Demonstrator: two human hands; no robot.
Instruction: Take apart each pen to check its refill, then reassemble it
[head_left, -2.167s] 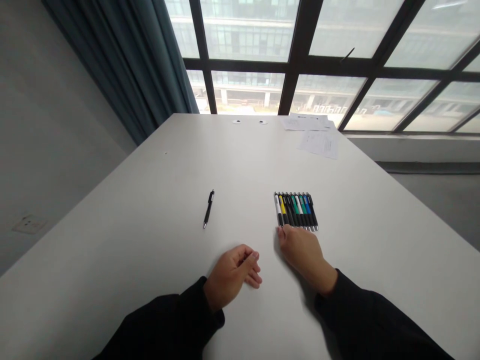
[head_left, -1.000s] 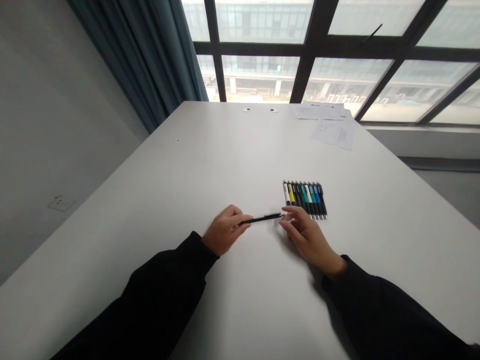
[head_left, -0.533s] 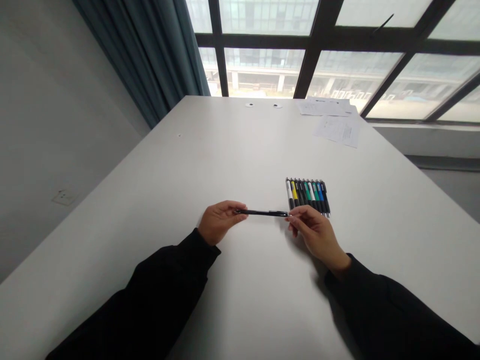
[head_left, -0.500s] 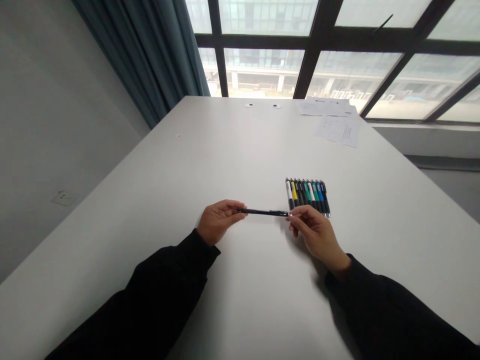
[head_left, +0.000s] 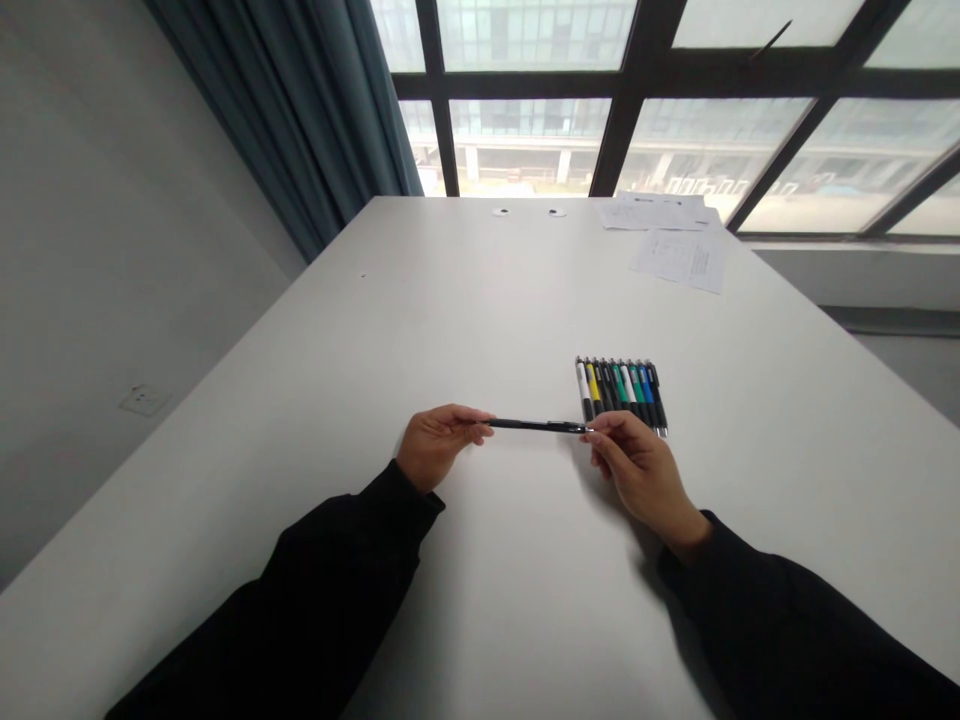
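A black pen (head_left: 529,425) is held level, side to side, between my two hands above the white table (head_left: 480,320). My left hand (head_left: 441,440) is closed on its left end, between thumb and fingers. At the other end, my right hand (head_left: 637,462) pinches the silver tip near the pen's clip. Just behind my right hand lies a row of several pens (head_left: 621,388), side by side, with white, yellow, black, green and blue barrels. My right fingers hide the lower ends of some of them.
Printed papers (head_left: 679,260) lie at the table's far right. Two small white oval pieces with dark spots (head_left: 501,212) sit near the far edge. Beyond it are a dark-framed window (head_left: 619,130) and a blue curtain (head_left: 300,110). A wall socket (head_left: 145,399) is on the left.
The view has shifted slightly. My right hand has moved a little to the right with its end of the pen, and a bit more of the pen shows between my hands.
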